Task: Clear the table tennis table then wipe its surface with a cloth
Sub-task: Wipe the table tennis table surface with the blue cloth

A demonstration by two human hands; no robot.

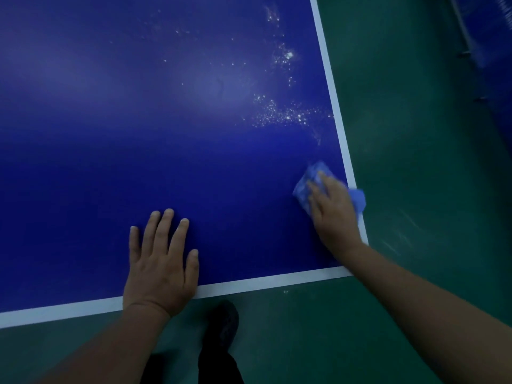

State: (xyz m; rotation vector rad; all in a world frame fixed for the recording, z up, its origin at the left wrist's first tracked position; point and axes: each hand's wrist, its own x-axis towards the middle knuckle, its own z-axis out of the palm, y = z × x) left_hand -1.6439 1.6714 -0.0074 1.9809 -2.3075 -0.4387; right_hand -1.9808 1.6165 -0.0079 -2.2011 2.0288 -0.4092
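The blue table tennis table [138, 134] with white edge lines fills most of the view; its near right corner is at the lower right. My left hand [160, 261] lies flat on the surface by the near edge, fingers spread and straight. My right hand [335, 214] presses a light blue cloth [307, 181] onto the table beside the right edge line, fingers straight on top of it. Part of the cloth sticks out past the edge. White powdery specks [279, 112] are scattered on the surface beyond the cloth, along the right side.
Green floor [415, 134] surrounds the table on the right and in front. My dark shoe [224, 322] and trouser leg stand just below the near edge. A blue object with a metal frame [487, 37] is at the upper right.
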